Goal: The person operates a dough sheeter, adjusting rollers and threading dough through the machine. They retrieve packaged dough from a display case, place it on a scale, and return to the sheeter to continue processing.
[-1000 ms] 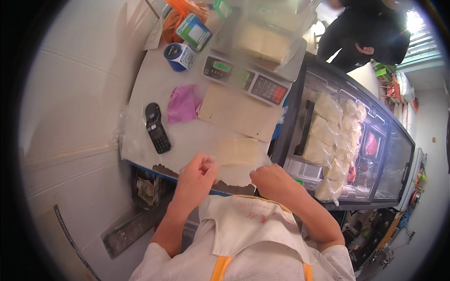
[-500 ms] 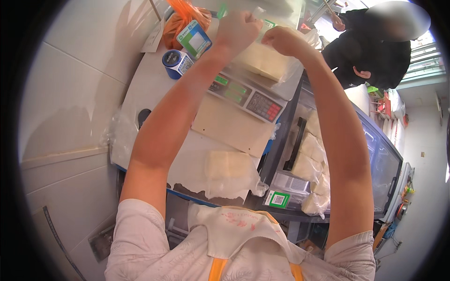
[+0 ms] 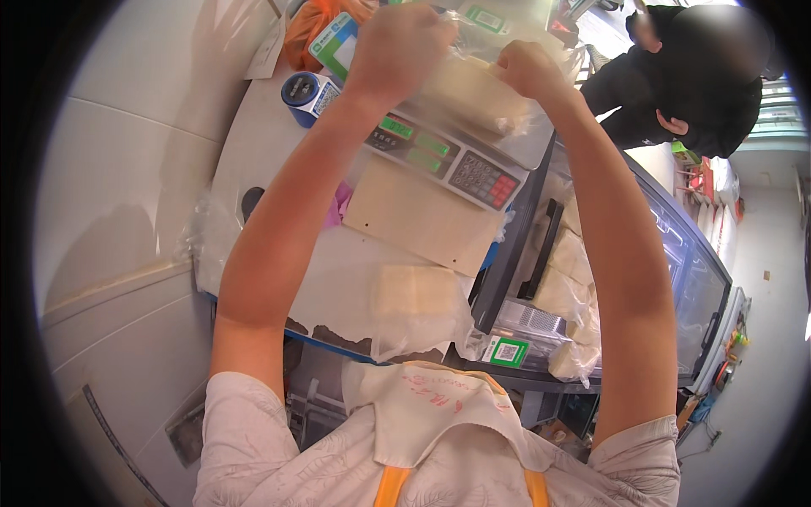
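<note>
On the pan of a digital scale [image 3: 439, 160] rests a stack of pale wrapper-like sheets [image 3: 477, 91], partly covered by a clear plastic bag [image 3: 481, 38]. My left hand [image 3: 399, 51], blurred, is closed on the bag's left side. At the bag's right side, my right hand [image 3: 534, 72] has its fingers curled and pinched on the plastic just above the stack. Both arms reach forward over the counter. A second bagged pale stack [image 3: 416, 304] lies near the counter's front edge.
A tan board [image 3: 422, 211] lies before the scale. A blue-and-white round device [image 3: 306, 95], a code stand [image 3: 335, 46] and an orange bag [image 3: 317, 32] stand at far left. Right, a glass-lidded case [image 3: 676, 270] holds several bagged pale stacks [image 3: 562, 287]. A person in black [image 3: 676, 93] is beyond.
My left hand has shifted left, and more of the plastic shows spread between my hands. My right hand has moved slightly right. The view has shifted a little; a pink thing now shows beside my left forearm.
</note>
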Motion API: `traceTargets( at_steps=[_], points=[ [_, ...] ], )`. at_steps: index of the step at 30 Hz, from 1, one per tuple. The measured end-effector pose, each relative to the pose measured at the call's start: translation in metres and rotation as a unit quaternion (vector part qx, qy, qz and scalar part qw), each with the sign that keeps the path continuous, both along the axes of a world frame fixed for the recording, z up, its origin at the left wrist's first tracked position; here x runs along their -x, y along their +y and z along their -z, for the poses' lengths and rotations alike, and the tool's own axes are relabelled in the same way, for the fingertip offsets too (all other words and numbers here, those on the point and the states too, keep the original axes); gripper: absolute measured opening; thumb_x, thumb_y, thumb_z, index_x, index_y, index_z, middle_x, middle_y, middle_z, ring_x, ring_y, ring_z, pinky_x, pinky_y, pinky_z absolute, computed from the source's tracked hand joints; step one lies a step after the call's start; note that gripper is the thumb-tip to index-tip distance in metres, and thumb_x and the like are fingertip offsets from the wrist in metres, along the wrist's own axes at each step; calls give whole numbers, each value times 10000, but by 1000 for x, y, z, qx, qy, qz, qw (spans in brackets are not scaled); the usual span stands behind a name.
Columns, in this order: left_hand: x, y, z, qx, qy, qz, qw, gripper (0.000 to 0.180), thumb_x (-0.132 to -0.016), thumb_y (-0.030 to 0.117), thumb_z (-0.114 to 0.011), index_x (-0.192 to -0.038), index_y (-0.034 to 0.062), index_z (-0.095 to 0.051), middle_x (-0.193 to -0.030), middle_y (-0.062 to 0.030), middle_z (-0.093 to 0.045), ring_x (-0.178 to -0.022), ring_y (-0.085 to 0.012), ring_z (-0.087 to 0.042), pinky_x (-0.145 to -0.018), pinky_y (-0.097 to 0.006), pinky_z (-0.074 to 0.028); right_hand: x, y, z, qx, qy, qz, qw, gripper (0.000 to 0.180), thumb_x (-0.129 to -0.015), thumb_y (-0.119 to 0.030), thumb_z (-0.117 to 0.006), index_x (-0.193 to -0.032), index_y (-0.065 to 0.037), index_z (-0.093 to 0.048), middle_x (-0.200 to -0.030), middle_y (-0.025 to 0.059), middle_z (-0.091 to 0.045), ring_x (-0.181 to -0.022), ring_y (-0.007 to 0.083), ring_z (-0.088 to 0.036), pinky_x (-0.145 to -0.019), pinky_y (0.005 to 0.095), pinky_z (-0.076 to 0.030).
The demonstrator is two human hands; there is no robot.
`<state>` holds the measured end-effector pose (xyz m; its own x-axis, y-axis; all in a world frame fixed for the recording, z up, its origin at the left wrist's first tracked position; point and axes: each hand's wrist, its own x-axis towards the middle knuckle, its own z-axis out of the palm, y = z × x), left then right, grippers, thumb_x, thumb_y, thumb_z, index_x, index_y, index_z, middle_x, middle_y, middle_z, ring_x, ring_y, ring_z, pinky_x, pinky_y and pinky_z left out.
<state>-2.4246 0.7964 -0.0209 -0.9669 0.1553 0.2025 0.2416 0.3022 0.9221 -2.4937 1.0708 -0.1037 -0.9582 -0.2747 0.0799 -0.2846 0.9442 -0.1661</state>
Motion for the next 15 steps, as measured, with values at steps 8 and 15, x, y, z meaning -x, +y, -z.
traceTargets(
  at_steps=[8, 15],
  points=[
    [-2, 2, 2, 6, 32, -15, 999, 299, -993, 292, -745, -876, 17, -768, -744, 52, -669, -712, -26, -535, -674, -255, -436, -25, 7, 4, 48, 142, -18, 989, 243, -849, -262, -835, -889, -22, -838, -854, 220, -768, -802, 397, -752, -758, 503, -583],
    [-8, 3, 0, 37, 52, -40, 997, 292, -986, 289, -749, -870, 21, -766, -709, 50, -667, -674, -27, -532, -646, -269, -442, -33, -2, -8, 56, 57, 36, 996, 258, -868, -263, -829, -973, -28, -842, -920, 215, -790, -832, 387, -763, -787, 473, -590]
  ],
)
